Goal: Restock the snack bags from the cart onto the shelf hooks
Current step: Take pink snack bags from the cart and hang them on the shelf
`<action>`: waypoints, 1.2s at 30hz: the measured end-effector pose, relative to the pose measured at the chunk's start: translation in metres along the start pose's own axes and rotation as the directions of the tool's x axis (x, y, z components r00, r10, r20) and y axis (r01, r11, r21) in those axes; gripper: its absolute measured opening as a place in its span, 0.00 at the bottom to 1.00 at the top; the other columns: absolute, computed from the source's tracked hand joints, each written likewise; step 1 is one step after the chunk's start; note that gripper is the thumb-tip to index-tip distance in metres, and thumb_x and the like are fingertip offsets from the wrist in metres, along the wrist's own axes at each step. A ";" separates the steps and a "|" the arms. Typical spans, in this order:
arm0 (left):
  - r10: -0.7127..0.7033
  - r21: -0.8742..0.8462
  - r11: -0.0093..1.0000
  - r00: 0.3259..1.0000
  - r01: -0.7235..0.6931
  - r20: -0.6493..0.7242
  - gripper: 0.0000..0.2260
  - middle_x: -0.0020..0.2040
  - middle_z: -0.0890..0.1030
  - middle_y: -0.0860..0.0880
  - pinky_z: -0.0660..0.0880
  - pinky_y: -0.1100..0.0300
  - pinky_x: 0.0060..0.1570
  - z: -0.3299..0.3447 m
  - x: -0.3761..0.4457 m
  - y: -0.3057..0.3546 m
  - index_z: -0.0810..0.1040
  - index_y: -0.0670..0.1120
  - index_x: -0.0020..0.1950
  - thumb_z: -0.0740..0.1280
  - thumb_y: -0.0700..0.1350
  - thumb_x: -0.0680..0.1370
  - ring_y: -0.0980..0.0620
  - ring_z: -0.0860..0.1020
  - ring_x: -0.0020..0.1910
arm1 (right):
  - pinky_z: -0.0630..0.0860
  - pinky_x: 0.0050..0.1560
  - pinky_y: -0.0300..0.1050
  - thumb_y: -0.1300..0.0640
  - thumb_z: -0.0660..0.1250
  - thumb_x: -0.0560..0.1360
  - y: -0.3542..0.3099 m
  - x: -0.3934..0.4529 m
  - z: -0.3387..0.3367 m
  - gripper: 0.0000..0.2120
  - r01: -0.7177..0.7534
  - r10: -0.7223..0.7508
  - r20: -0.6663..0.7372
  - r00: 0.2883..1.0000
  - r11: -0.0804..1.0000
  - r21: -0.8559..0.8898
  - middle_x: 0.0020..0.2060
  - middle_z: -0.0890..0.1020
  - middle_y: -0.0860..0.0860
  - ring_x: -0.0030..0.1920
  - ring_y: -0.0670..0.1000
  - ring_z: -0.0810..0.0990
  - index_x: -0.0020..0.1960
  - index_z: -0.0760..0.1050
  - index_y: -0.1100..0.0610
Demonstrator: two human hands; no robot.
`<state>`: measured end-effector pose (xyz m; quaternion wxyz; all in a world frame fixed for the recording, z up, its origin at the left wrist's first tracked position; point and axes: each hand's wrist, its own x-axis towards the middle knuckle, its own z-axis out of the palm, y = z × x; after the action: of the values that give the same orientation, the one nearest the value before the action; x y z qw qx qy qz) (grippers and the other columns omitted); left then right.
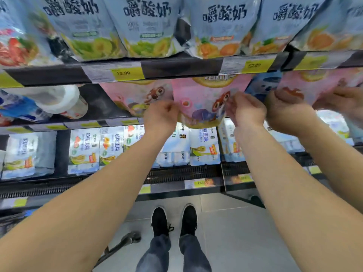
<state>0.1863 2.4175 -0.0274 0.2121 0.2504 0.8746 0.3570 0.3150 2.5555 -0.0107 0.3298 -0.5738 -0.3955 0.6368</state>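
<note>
Two bare forearms reached up from the lower corners toward the shelving. The left hand (160, 113) pinched the lower left edge of a pink snack bag (204, 99), and the right hand (246, 110) pinched its lower right edge, so that the bag was grasped between both hands. This bag hung in the second row, just under the shelf rail (176, 69) with its yellow price tags (127, 73), between a second pink bag (135, 97) on the left and a blue bag (263, 85) on the right. Further right, another person's hands (284, 107) held a third pink bag (318, 83). Pale blue pouches (149, 26) filled the top row; white boxed packs (84, 150) stood on the lower shelf. Black shoes (174, 220) stood on the grey floor (235, 232)
</note>
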 end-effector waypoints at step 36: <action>-0.138 -0.510 0.765 0.875 0.392 0.465 0.29 0.51 0.73 0.52 0.75 0.55 0.50 0.033 0.025 0.007 0.65 0.52 0.74 0.64 0.33 0.76 0.51 0.74 0.51 | 0.72 0.45 0.46 0.60 0.65 0.60 0.024 0.019 0.035 0.08 -0.024 0.075 0.177 0.981 0.960 -0.278 0.38 0.74 0.54 0.40 0.53 0.73 0.39 0.71 0.54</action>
<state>0.1865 2.4539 -0.0489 0.5027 0.1102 0.6840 0.5169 0.2790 2.5562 -0.0397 0.1929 -0.5618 -0.4944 0.6346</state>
